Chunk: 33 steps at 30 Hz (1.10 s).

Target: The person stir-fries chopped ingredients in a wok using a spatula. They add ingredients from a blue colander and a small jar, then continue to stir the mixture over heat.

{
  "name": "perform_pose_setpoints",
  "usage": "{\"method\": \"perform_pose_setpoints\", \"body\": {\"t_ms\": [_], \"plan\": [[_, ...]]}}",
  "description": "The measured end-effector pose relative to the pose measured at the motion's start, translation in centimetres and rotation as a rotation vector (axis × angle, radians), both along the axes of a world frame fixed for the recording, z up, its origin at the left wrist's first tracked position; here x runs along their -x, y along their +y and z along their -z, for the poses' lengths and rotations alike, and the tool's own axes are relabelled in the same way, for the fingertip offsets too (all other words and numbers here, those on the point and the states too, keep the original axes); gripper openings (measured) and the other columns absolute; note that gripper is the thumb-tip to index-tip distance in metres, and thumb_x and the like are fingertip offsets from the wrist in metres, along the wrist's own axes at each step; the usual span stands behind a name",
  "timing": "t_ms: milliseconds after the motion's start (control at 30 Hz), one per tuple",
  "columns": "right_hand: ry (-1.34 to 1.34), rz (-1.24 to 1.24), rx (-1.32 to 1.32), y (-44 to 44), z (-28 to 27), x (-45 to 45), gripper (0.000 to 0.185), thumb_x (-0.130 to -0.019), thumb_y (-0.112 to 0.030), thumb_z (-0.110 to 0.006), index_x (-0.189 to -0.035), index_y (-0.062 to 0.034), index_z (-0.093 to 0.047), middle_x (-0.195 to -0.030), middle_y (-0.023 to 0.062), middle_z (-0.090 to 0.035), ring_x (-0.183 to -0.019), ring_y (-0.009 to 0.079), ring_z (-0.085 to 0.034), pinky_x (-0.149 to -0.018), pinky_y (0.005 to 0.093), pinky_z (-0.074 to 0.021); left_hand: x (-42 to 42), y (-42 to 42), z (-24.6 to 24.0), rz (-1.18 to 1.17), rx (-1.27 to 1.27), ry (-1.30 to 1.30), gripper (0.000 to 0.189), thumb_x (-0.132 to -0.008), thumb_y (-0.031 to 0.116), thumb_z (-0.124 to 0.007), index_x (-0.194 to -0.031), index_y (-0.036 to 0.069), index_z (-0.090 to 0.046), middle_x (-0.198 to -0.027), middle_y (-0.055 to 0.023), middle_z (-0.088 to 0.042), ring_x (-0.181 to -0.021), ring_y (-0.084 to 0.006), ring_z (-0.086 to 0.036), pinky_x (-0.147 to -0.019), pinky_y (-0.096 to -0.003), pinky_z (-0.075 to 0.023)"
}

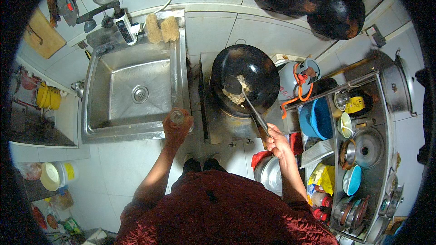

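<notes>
My left hand (177,127) is closed around a small clear glass (176,117) above the front right corner of the steel sink (123,136). With my right hand (277,140) I grip the handle of a wok spatula (256,112). Its dark blade rests inside a black wok (260,75) on the stove. Pale, lightly browned cooked food (235,98), perhaps egg, lies around the blade. What the glass contains cannot be told.
A grey gas cylinder (289,75) with an orange hose stands right of the wok. Farther right, a metal shelf (383,109) holds bowls, lids and a blue basin (315,119). Two sponge-like scrubbers (169,29) sit on the sink's back edge. A metal pot (270,173) stands below my right forearm.
</notes>
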State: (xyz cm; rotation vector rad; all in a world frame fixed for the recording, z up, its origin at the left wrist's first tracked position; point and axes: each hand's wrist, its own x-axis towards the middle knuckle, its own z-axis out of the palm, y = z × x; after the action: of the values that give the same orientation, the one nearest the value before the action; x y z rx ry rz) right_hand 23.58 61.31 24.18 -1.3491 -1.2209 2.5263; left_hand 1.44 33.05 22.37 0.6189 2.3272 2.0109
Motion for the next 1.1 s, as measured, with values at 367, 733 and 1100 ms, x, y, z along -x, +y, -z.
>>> {"method": "perform_pose_setpoints", "body": {"t_ms": [367, 733, 1100], "plan": [[-0.078, -0.006, -0.602, 2.1, 4.4, 3.8, 0.016, -0.088, -0.013, -0.049, -0.104, -0.0138, -0.047, -0.059, -0.0053, -0.042, -0.040, 0.0034, -0.035, -0.032, 0.0189, -0.0269, 0.4, -0.2, 2.0, -0.004, 0.009, 0.098, 0.019, -0.067, 0.005, -0.069, -0.081, 0.007, -0.057, -0.077, -0.0041, -0.061, -0.070, -0.0149, -0.058, -0.064, -0.0282, -0.0469], [-0.294, -0.608, -1.363, 5.6, 3.6, 4.0, 0.028, -0.083, -0.023, -0.053, -0.111, -0.0190, -0.047, -0.088, 0.0183, -0.061, -0.086, 0.0381, -0.057, -0.072, 0.0427, -0.0441, 0.2, 0.2, -0.2, 0.059, -0.177, -0.107, 0.017, -0.068, 0.005, -0.068, -0.079, 0.006, -0.056, -0.076, -0.0045, -0.060, -0.070, -0.0137, -0.057, -0.064, -0.0277, -0.0463], [-0.579, -0.830, -1.346, 3.2, -9.6, -2.6, 0.028, -0.081, -0.020, -0.055, -0.109, -0.0172, -0.052, -0.087, 0.0152, -0.063, -0.085, 0.0348, -0.059, -0.074, 0.0433, -0.0446, 0.1, 0.0, -0.3, 0.018, -0.099, -0.037, 0.018, -0.066, 0.003, -0.068, -0.079, 0.006, -0.056, -0.077, -0.0035, -0.060, -0.071, -0.0135, -0.057, -0.065, -0.0278, -0.0459]]}}
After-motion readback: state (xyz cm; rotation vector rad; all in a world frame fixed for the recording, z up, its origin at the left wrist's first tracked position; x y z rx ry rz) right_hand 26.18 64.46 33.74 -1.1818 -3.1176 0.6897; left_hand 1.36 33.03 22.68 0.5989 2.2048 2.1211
